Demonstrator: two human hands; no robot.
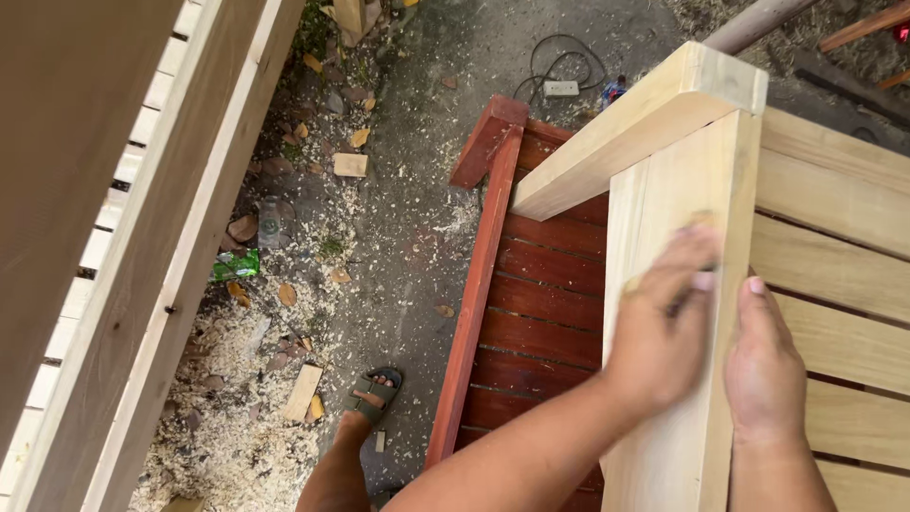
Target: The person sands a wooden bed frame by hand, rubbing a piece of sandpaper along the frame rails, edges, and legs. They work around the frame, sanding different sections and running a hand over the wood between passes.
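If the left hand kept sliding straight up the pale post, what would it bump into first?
Probably the pale wooden armrest capping the post. The left hand lies flat, fingers pointing up it, bare wood ahead. The hand is blurred, so exact aim is unsure.

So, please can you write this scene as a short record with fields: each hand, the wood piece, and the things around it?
left hand: blurred, flat on the pale wooden post, something small under the fingers, kind unclear
right hand: resting on the post's right edge
pale slats: right of the post
red slatted frame: lower down, left of the post
ground: sawdust, wood offcuts, a cable
sandalled foot: on the ground
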